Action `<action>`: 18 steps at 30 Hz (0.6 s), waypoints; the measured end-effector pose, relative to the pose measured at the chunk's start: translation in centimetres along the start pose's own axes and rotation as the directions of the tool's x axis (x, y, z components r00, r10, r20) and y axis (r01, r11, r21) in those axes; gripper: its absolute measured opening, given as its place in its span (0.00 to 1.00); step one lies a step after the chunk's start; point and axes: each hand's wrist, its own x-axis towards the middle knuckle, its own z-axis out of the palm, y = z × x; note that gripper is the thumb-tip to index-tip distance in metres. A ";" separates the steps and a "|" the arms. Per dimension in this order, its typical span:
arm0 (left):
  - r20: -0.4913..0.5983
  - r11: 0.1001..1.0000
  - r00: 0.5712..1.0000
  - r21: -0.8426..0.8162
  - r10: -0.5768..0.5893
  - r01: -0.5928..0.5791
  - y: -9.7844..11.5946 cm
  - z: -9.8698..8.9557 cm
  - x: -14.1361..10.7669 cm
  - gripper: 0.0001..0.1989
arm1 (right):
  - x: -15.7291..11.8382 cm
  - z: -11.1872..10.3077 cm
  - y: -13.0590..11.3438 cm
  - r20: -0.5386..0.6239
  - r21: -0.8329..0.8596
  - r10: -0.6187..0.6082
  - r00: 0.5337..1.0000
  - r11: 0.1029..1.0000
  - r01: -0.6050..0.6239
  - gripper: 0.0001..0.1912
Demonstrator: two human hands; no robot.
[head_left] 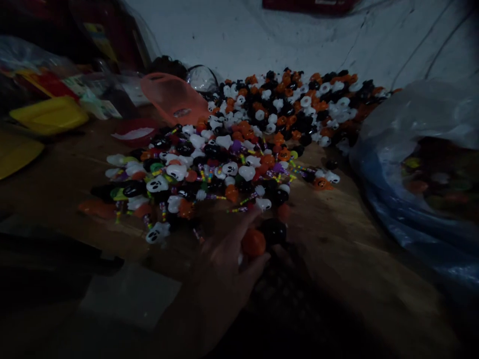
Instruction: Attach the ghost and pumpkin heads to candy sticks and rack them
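Left hand [227,262] is holding an orange rounded piece [254,243] near centre; right hand [288,255], shadowed, is lying beside a black rounded piece [275,231], grip unclear. Orange piece: probably light, stiff, slick; likely best pinched at its sides. Wooden tabletop [329,214] is bearing heaped ghost figures [177,172]; plastic bag [379,187] is standing right, pale wall [232,37] rising far.

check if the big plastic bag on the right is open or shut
Open: the plastic bag has its mouth spread wide, and dimly lit colourful pieces show inside.
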 end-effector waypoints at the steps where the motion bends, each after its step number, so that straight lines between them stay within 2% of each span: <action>1: 0.006 0.999 1.000 -0.038 -0.013 0.013 0.1 0.2 -0.2 0.29 | -0.1 0.2 0.3 -0.003 0.024 0.009 1.000 1.000 -0.009 0.11; 6: -0.048 0.985 0.995 -0.154 -0.088 0.080 0.7 0.9 -0.5 0.26 | -0.4 0.3 1.0 0.035 0.186 0.088 0.995 0.978 -0.093 0.09; 10: -0.056 0.976 0.995 -0.205 -0.081 0.068 0.4 1.2 -0.4 0.25 | 0.0 -0.2 0.6 0.051 0.199 0.089 0.995 0.975 -0.097 0.08; 13: -0.055 0.981 0.996 -0.185 -0.074 0.062 0.0 1.3 -0.3 0.27 | 0.2 -0.2 0.6 0.031 0.150 0.035 0.999 0.988 -0.040 0.07; 18: -0.026 0.982 0.998 -0.181 -0.051 0.046 -0.6 1.6 -0.1 0.24 | 0.0 0.2 0.8 0.053 -0.055 -0.020 0.998 0.998 0.023 0.10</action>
